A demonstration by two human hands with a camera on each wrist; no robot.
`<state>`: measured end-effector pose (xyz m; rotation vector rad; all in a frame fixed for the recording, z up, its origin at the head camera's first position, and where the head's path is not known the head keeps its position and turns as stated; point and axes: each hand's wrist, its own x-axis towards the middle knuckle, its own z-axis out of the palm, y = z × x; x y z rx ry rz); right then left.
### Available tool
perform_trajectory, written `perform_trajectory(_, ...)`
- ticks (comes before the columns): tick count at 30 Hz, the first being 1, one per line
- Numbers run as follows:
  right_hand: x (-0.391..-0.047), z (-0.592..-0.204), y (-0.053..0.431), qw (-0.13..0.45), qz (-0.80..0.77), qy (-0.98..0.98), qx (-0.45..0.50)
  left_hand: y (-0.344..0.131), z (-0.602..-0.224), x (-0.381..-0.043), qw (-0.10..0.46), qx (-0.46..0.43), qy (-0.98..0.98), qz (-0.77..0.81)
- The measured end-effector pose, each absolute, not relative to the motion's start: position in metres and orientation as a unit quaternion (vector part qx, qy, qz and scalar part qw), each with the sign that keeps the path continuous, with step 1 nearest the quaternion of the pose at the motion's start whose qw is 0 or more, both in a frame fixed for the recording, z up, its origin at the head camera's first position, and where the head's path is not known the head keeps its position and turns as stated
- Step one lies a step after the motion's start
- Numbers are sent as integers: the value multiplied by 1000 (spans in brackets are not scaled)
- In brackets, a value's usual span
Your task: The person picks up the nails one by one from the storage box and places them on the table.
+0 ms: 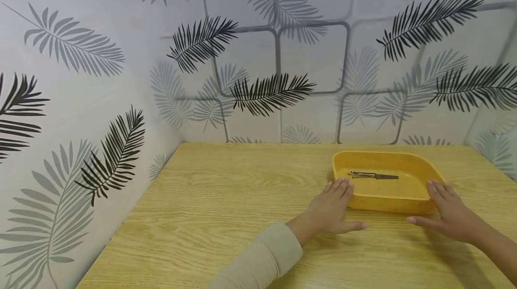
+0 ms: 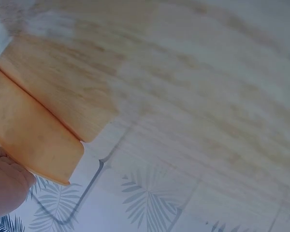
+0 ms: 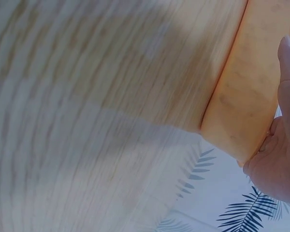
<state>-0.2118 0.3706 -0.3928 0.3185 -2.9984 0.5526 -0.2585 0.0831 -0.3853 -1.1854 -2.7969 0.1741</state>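
Note:
A shallow yellow plastic tray (image 1: pixel 389 204) with rounded corners sits toward the right of the wooden table in the head view. Several thin dark metal pieces (image 1: pixel 375 175), like long nails or screws, lie together on its floor. My left hand (image 1: pixel 332 208) rests its straight fingers over the tray's near left corner, thumb spread away from the wall. At the near right corner, my right hand (image 1: pixel 451 217) touches the rim in the same way, its thumb also held apart. Both wrist views show the tray's outer wall with a hand at its rim.
The light wood-grain table (image 1: pixel 226 199) runs back to a wall (image 1: pixel 250 55) patterned with grey and black leaves. Another leaf-patterned wall (image 1: pixel 60 100) borders the table on the left. The tray stands close to the back edge.

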Motion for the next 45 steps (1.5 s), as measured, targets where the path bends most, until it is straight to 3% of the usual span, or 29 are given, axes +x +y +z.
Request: perform_trajectory(45, -217, -390, 364, 18, 200, -971, 129, 70, -384, -261, 47, -395, -916, 53)
